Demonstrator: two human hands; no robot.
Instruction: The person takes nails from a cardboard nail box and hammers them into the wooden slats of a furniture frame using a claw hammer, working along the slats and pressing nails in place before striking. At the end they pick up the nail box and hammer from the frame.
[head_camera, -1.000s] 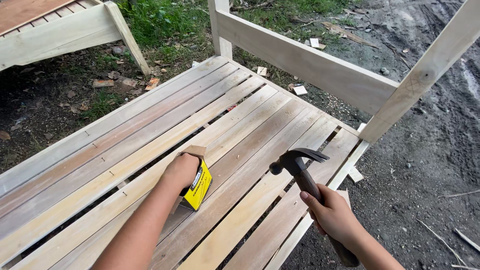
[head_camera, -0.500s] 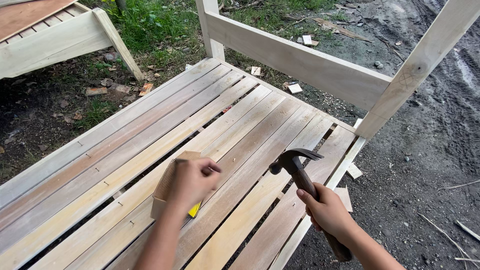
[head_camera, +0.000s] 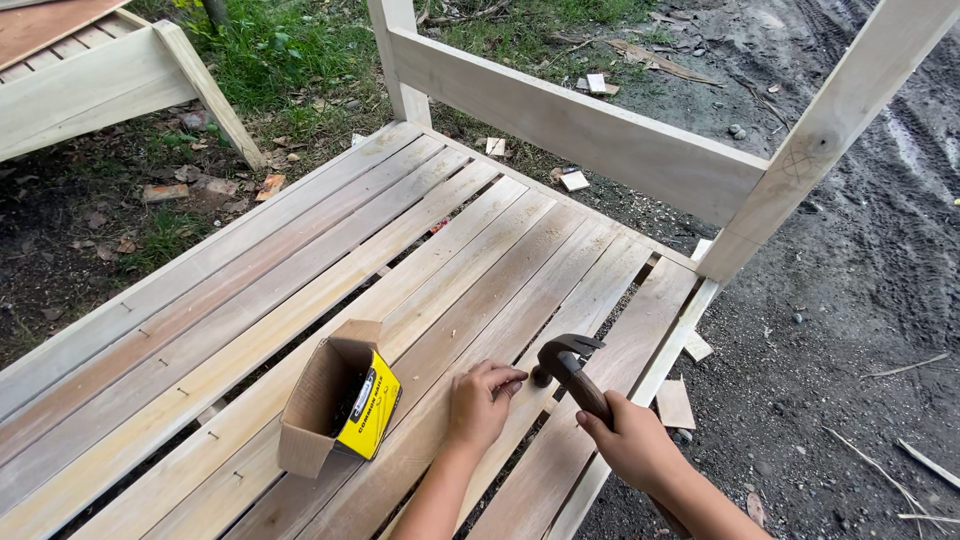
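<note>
My right hand (head_camera: 630, 440) grips the handle of a claw hammer (head_camera: 565, 362), whose dark head hovers just over a pale slat of the slatted wooden frame (head_camera: 300, 270). My left hand (head_camera: 482, 402) rests on the slat beside the hammer head, fingertips pinched together close to it; whatever they pinch is too small to make out. To the left an open cardboard box with a yellow side (head_camera: 338, 402) stands on the slats, dark nails inside it.
A wooden rail (head_camera: 570, 130) and two posts (head_camera: 830, 130) rise at the far edge. Another wooden frame (head_camera: 90, 80) stands at the upper left. Wood offcuts (head_camera: 676, 402) lie on the dirt by the right edge. Grass grows beyond.
My left hand has left the box and moved right, next to the hammer head. The box now stands alone with its flaps open. The hammer head has come down closer to the slat.
</note>
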